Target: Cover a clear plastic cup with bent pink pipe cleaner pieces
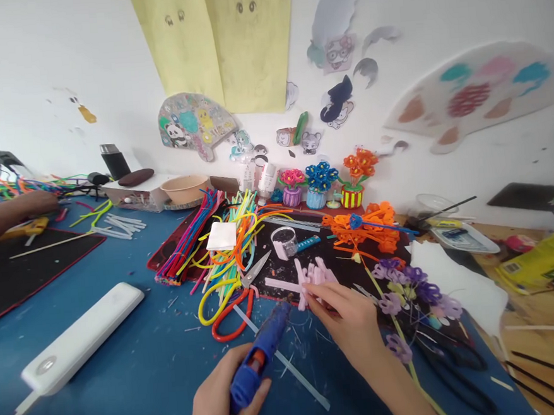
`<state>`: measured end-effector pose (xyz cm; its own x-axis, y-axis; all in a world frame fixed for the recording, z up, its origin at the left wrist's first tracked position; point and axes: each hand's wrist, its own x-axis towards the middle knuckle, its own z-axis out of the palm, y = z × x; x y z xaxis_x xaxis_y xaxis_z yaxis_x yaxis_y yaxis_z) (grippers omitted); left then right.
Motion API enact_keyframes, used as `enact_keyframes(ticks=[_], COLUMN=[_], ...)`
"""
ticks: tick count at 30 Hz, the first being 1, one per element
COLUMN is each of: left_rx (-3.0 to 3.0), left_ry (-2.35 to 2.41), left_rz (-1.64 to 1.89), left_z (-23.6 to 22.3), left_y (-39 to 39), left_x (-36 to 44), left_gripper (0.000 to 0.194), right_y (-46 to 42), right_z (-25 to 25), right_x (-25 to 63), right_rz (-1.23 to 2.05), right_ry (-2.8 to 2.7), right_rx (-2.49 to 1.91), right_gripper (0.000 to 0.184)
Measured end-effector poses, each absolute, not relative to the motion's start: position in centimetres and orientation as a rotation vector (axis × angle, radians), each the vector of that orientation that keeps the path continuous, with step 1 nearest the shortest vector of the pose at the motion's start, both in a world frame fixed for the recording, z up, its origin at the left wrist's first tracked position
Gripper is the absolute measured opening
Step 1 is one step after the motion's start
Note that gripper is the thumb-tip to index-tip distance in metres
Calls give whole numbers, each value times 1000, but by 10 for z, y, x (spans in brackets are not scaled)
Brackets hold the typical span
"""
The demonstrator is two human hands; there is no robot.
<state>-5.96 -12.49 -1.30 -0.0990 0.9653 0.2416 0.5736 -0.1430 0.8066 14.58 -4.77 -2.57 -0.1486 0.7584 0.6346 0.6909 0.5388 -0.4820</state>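
Note:
My left hand (218, 395) is wrapped round a blue hot glue gun (263, 354), whose nozzle points up and away over the table. Just right of the nozzle, the fingertips of my right hand (351, 322) are pinched on a pale pink pipe cleaner piece at the edge of a small cluster of pale pink pipe cleaner pieces (317, 270). One pink strip (282, 285) sticks out to the left. Scissors with red handles (232, 318) lie open beyond the glue gun. A translucent glue stick (301, 378) lies beneath the gun on the blue table.
Bundled colourful pipe cleaners (234, 236) and a tape roll (284, 242) lie ahead. Orange flowers (377, 226) and purple flowers (408, 283) are to the right, near black-handled scissors (459, 372). A white device (82, 338) lies left. Another person's arm (12, 216) reaches in far left.

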Motion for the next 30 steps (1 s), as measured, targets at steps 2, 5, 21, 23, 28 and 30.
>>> enact_keyframes(ticks=[2, 5, 21, 23, 28, 30], left_rx=[1675, 1653, 1987, 2001, 2027, 2031], left_ry=[1697, 1707, 1568, 1573, 1575, 1575], left_rz=[1148, 1162, 1166, 1164, 1140, 1136], left_z=[-14, -17, -31, -32, -31, -31], left_y=[-124, -124, -117, -117, -116, -116], left_x=[-60, -60, -68, -68, -68, -68], left_gripper=[28, 30, 18, 18, 18, 19], right_y=[-49, -50, -49, -50, -51, -51], right_z=[-26, -25, -28, -29, -30, -30], right_x=[145, 143, 140, 141, 142, 142], right_rz=[73, 36, -19, -15, -5, -12], right_ry=[-1905, -1931, -1900, -1899, -1894, -1891], right_rx=[-1189, -1176, -1063, -1063, -1058, -1049], right_gripper=[20, 18, 14, 14, 12, 11])
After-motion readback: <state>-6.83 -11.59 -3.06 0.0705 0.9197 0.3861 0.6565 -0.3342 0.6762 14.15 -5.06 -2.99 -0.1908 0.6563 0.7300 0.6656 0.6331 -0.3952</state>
